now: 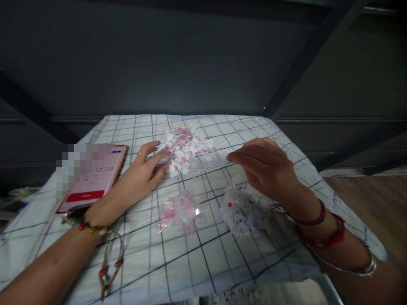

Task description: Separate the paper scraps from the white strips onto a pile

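My left hand (144,169) lies with fingers apart at the left edge of a heap of small white and pink paper scraps (186,150), its fingertips touching the scraps. Over the cloth to the right is my right hand (267,165), thumb and fingers pinched together. A pale, blurred strip (216,164) shows beside its fingertips; whether the pinch holds it is unclear. Below that hand sits a pile of mostly white paper scraps (244,209). Between the hands and nearer to me, shiny pink, see-through pieces (182,212) form a smaller pile.
A phone (95,178) with a lit screen lies left of my left forearm. A white cloth with dark grid lines (143,262) covers the table. Dark panels (178,59) rise behind the far edge. At the near edge, a container (286,294) partly shows, with scraps inside.
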A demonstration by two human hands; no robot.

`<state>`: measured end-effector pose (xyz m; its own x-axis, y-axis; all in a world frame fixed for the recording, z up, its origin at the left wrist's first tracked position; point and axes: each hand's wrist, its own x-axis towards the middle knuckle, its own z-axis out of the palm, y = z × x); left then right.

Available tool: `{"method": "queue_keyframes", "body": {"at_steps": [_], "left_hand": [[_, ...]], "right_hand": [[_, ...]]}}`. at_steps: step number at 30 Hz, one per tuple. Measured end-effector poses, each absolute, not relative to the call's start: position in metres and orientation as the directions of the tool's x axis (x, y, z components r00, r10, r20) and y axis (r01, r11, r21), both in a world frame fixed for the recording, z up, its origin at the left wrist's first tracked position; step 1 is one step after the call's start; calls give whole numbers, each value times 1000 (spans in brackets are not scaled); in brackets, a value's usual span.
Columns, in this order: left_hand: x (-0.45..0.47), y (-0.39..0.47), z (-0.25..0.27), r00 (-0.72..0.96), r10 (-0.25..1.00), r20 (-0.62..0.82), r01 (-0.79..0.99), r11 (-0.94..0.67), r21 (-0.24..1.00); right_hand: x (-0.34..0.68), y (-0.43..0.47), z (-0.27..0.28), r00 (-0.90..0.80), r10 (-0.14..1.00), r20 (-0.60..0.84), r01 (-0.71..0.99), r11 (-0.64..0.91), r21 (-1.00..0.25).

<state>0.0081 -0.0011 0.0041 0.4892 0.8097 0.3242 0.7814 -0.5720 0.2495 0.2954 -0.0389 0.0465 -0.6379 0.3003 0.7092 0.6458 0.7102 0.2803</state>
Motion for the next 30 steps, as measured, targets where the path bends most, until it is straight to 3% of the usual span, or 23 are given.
{"method": "queue_keyframes", "body": {"at_steps": [19, 30], "left_hand": [[7, -1, 4, 472, 812, 343, 795, -560, 233], [5, -1, 3, 471, 812, 345, 804, -556, 213]], "right_hand": [[308, -41, 53, -665, 333, 669, 652, 695, 302], [325, -39, 53, -649, 394, 651, 715, 609, 344]]}}
